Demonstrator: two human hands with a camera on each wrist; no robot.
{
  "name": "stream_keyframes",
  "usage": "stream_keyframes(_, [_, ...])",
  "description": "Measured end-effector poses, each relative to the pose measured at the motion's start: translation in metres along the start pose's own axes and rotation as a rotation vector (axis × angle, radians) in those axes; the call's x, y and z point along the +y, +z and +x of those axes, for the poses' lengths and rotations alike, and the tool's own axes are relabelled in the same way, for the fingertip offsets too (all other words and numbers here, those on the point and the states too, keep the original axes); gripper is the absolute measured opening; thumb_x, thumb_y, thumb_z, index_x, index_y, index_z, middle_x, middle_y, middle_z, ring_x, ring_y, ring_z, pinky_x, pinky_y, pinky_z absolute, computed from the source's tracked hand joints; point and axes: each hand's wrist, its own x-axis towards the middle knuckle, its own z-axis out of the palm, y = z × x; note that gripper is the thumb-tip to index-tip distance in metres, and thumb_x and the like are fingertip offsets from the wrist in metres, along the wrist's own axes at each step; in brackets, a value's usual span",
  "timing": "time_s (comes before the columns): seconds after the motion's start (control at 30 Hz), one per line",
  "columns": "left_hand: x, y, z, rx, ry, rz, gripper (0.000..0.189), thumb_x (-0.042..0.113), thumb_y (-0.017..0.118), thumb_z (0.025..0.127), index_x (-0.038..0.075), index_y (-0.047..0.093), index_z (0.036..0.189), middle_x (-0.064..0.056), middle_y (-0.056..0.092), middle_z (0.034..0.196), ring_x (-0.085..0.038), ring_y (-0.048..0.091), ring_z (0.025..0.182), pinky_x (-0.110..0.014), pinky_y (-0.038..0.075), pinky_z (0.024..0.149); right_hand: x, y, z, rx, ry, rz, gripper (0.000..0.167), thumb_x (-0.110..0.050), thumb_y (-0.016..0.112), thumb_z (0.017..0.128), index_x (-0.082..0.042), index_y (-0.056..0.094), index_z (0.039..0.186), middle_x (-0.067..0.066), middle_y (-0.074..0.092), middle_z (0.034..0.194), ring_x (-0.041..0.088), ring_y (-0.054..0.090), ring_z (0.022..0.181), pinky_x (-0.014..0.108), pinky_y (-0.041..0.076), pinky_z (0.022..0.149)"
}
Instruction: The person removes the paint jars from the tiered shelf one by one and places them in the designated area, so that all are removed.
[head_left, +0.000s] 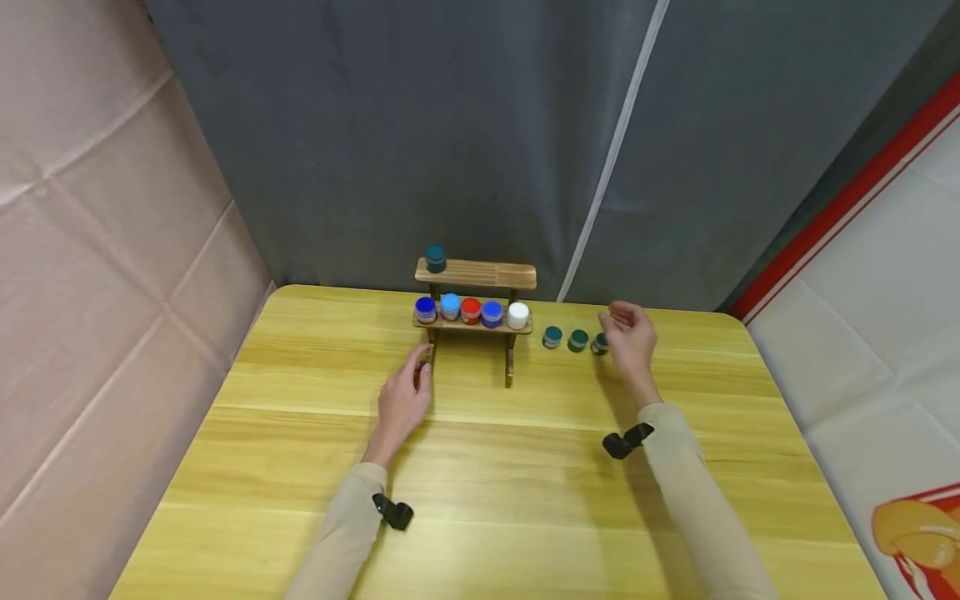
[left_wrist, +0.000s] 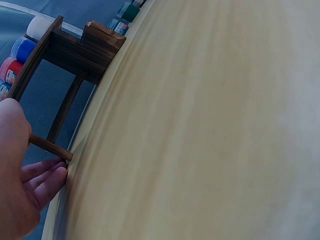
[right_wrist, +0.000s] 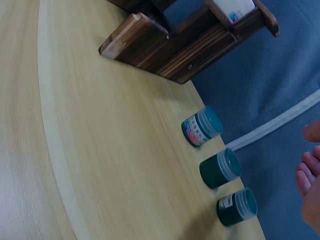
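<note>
A two-tier wooden rack [head_left: 480, 273] stands at the back of the table. My left hand [head_left: 403, 404] is at its left leg [left_wrist: 52, 147], which passes between thumb and fingers in the left wrist view. On the lower tier sit dark blue [head_left: 425, 310], light blue [head_left: 450, 307], red [head_left: 470, 311], violet-blue [head_left: 492, 313] and white [head_left: 517, 315] paint jars. A teal jar [head_left: 435, 257] stands at the upper tier's left end. My right hand [head_left: 632, 340], fingers loosely bent and holding nothing, hovers beside the rightmost dark green jar [right_wrist: 236, 207].
Right of the rack, a teal jar [right_wrist: 201, 126] and a green jar [right_wrist: 220, 168] stand in line with the dark green one near the table's [head_left: 480, 483] back edge. A grey curtain [head_left: 420, 125] hangs close behind. Pale walls flank both sides.
</note>
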Motion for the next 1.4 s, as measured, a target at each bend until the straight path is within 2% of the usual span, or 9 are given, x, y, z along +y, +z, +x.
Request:
stream_keyframes(0.23, [0.0, 0.0, 0.0, -0.001, 0.008, -0.005, 0.042, 0.027, 0.048, 0.106, 0.028, 0.049, 0.148, -0.01, 0.069, 0.091, -0.022, 0.059, 0.069, -0.033, 0.046, 0.057, -0.02, 0.011, -0.003, -0.01, -0.049, 0.034, 0.034, -0.011, 0.071, 0.093, 0.005, 0.064, 0.122, 0.021, 0.067, 0.122, 0.016, 0.065, 0.103, 0.013, 0.052, 0.088])
stream_keyframes(0.43, [0.0, 0.001, 0.0, -0.002, 0.005, -0.006, 0.042, 0.027, 0.047, 0.107, 0.029, 0.049, 0.148, -0.01, 0.069, 0.092, -0.022, 0.059, 0.069, -0.033, 0.046, 0.056, -0.039, 0.021, -0.005, -0.038, -0.076, 0.116, 0.034, -0.009, 0.073, 0.092, 0.007, 0.064, 0.121, 0.022, 0.068, 0.12, 0.003, 0.062, 0.094, 0.014, 0.053, 0.088])
stream_keyframes(0.53, [0.0, 0.001, -0.001, -0.003, 0.004, -0.006, 0.042, 0.027, 0.047, 0.106, 0.029, 0.049, 0.148, -0.01, 0.07, 0.093, -0.023, 0.059, 0.069, -0.032, 0.046, 0.056, -0.049, 0.025, -0.008, -0.054, -0.073, 0.137, 0.036, -0.009, 0.074, 0.092, 0.006, 0.063, 0.122, 0.022, 0.067, 0.121, 0.007, 0.063, 0.098, 0.017, 0.054, 0.091])
stream_keyframes(0.8, [0.0, 0.001, -0.002, -0.003, 0.004, -0.015, 0.042, 0.027, 0.047, 0.107, 0.028, 0.049, 0.149, -0.009, 0.067, 0.088, -0.022, 0.056, 0.067, -0.032, 0.044, 0.055, -0.07, 0.038, -0.014, -0.101, -0.106, 0.153, 0.04, -0.009, 0.072, 0.093, 0.007, 0.06, 0.127, 0.023, 0.065, 0.127, 0.03, 0.064, 0.115, 0.025, 0.053, 0.099])
stream_keyframes(0.93, [0.0, 0.001, -0.002, -0.002, 0.005, -0.019, 0.042, 0.027, 0.047, 0.106, 0.029, 0.049, 0.149, -0.009, 0.065, 0.084, -0.021, 0.055, 0.065, -0.032, 0.043, 0.054, -0.095, 0.041, -0.024, -0.142, -0.116, 0.152, 0.042, -0.007, 0.07, 0.093, 0.01, 0.058, 0.129, 0.028, 0.062, 0.13, 0.037, 0.061, 0.121, 0.038, 0.05, 0.106])
stream_keyframes(1.07, [0.0, 0.0, -0.002, 0.001, 0.001, -0.015, 0.042, 0.028, 0.047, 0.107, 0.029, 0.049, 0.149, -0.009, 0.066, 0.086, -0.022, 0.056, 0.066, -0.032, 0.044, 0.055, -0.107, 0.049, -0.026, -0.176, -0.125, 0.173, 0.044, -0.006, 0.069, 0.094, 0.011, 0.056, 0.132, 0.03, 0.059, 0.133, 0.043, 0.057, 0.126, 0.046, 0.046, 0.111])
stream_keyframes(1.17, [0.0, 0.0, -0.001, 0.002, 0.003, -0.015, 0.042, 0.027, 0.047, 0.106, 0.028, 0.049, 0.149, -0.01, 0.068, 0.089, -0.022, 0.057, 0.068, -0.033, 0.045, 0.056, -0.1, 0.061, -0.019, -0.186, -0.146, 0.181, 0.045, -0.009, 0.071, 0.094, 0.007, 0.057, 0.133, 0.025, 0.061, 0.133, 0.039, 0.058, 0.127, 0.044, 0.046, 0.111])
stream_keyframes(1.4, [0.001, -0.001, -0.001, 0.006, 0.009, -0.016, 0.042, 0.026, 0.048, 0.106, 0.027, 0.05, 0.148, -0.01, 0.069, 0.09, -0.022, 0.058, 0.068, -0.033, 0.045, 0.056, -0.113, 0.078, -0.022, -0.231, -0.221, 0.138, 0.042, -0.01, 0.07, 0.094, 0.005, 0.058, 0.132, 0.021, 0.062, 0.133, 0.033, 0.061, 0.124, 0.038, 0.048, 0.108])
